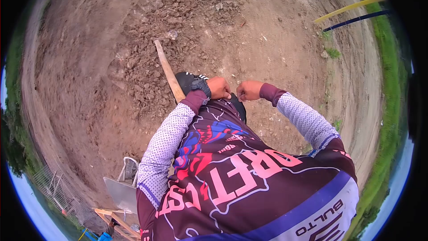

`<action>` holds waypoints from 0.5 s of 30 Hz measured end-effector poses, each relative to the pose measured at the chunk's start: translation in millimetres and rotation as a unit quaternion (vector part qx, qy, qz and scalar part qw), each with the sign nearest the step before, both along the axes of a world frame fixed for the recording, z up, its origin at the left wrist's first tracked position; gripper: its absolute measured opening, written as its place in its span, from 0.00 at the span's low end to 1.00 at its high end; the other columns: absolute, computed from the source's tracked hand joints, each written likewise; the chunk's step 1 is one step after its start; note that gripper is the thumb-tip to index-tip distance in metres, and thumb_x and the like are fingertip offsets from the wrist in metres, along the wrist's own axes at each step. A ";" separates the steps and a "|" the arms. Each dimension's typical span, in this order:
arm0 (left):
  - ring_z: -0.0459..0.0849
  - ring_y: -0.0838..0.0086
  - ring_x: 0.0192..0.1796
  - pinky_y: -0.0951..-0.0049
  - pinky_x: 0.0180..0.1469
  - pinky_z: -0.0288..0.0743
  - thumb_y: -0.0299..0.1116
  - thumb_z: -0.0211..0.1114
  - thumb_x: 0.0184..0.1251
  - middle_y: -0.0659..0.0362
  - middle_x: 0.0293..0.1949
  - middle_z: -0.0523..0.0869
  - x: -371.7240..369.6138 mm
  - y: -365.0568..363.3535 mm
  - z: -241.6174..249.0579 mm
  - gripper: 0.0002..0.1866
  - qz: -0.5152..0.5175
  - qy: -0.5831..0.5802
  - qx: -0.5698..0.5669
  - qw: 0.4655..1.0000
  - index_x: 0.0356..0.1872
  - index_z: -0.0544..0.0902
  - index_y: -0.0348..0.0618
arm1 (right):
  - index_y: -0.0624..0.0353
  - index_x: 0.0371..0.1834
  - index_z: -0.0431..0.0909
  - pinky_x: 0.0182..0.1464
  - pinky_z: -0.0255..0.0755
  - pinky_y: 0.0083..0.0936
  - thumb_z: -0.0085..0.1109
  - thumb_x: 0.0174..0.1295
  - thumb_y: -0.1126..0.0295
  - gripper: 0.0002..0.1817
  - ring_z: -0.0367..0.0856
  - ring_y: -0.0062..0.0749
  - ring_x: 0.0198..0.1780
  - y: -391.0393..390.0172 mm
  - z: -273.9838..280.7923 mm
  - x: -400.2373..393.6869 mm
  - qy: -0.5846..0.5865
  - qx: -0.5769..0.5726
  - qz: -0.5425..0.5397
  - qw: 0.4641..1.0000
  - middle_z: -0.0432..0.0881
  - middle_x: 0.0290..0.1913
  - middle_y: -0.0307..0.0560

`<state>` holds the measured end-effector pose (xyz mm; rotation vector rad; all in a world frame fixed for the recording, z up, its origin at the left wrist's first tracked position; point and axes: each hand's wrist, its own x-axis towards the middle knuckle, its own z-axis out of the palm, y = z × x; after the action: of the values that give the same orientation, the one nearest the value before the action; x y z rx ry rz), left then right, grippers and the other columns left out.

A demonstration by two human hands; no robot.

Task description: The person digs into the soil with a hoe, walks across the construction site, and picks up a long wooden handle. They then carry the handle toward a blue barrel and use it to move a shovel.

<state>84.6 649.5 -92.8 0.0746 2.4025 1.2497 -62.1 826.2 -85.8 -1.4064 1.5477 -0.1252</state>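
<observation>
My left hand [219, 88], with a dark watch [201, 86] at its wrist, is closed in front of my waist, at the hem of my printed shirt [232, 165]. Just right of it, with a small gap between them, my right hand [249, 90] is closed with fingers and thumb pinched. Whatever either hand holds is too small to make out. A wooden handle [168, 69] leans beside my left forearm, its far end on the loose soil. Part of a dark shoe [185, 79] shows behind my left wrist.
Broken clods of soil [147, 62] cover the ground ahead. A yellow bar [350, 9] and a dark blue bar [356, 20] stand at the upper right. At the lower left are a wheelbarrow [122, 192], a wooden frame [117, 221] and wire mesh [58, 189].
</observation>
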 end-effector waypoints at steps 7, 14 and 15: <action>0.88 0.53 0.37 0.59 0.42 0.81 0.34 0.69 0.54 0.48 0.30 0.88 -3.6 4.5 1.4 0.08 0.000 0.040 -0.045 0.998 0.31 0.89 0.42 | 0.53 0.32 0.85 0.37 0.77 0.38 0.66 0.50 0.66 0.08 0.86 0.44 0.34 -1.0 15.5 7.3 0.082 -0.053 0.049 0.994 0.86 0.30 0.46; 0.86 0.50 0.39 0.57 0.41 0.79 0.34 0.66 0.54 0.46 0.31 0.87 5.3 -5.9 -4.5 0.09 0.047 0.106 -0.009 0.993 0.32 0.86 0.40 | 0.53 0.33 0.86 0.38 0.79 0.45 0.62 0.49 0.66 0.09 0.86 0.53 0.37 32.0 20.5 46.1 0.128 0.059 0.198 0.970 0.87 0.32 0.54; 0.86 0.50 0.39 0.57 0.41 0.79 0.34 0.66 0.54 0.46 0.31 0.87 4.6 -3.9 -5.2 0.09 0.057 0.108 -0.014 0.992 0.32 0.86 0.40 | 0.54 0.33 0.86 0.39 0.79 0.46 0.61 0.50 0.66 0.09 0.86 0.54 0.37 37.3 17.7 56.7 0.128 0.073 0.209 0.967 0.87 0.33 0.55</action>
<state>89.3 645.6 -98.0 0.0684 2.6428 1.3174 -5.4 863.5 -68.1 -1.6442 1.3931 0.4321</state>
